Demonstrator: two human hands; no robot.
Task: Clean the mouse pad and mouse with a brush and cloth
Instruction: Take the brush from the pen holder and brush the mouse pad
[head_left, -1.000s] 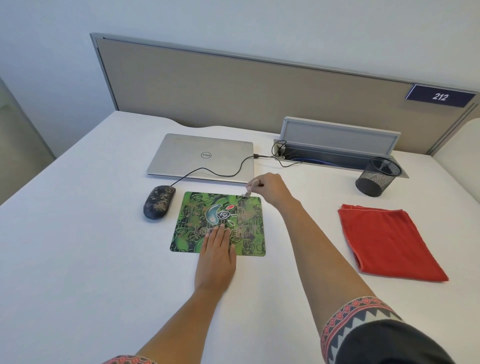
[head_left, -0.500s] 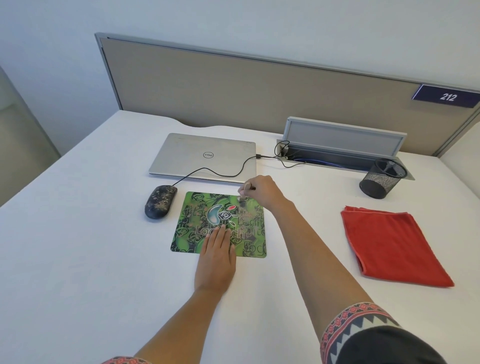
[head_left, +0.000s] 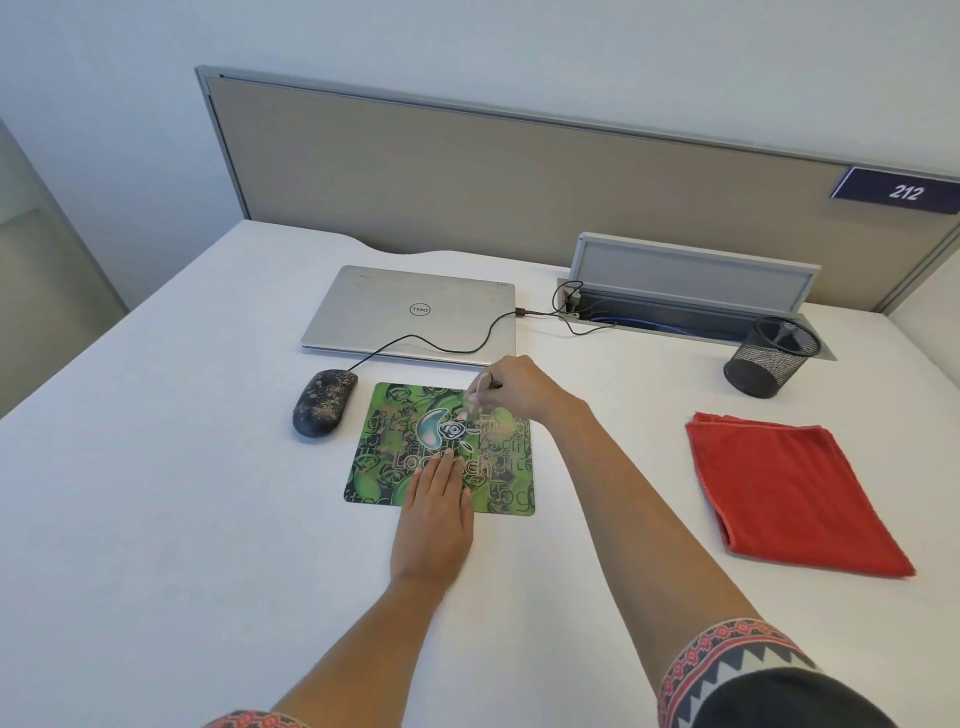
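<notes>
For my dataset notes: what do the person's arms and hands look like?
Both forearms are bare; the left hand and right hand show no glove or watch. The right sleeve is dark, with a cuff band of red flowers and white zigzag; the left sleeve shows a similar red band.

**What I count on the desk**

I count one mouse pad (head_left: 382, 452) near the middle of the desk (head_left: 156, 519), one mouse (head_left: 324, 402) just left of it, one brush (head_left: 475, 401), and one red cloth (head_left: 789, 493) toward the right edge. Toward the far edge: one laptop (head_left: 410, 312), one cable (head_left: 447, 345), one mesh cup (head_left: 769, 358). Two hands: left hand (head_left: 434, 519), right hand (head_left: 519, 389).
</notes>
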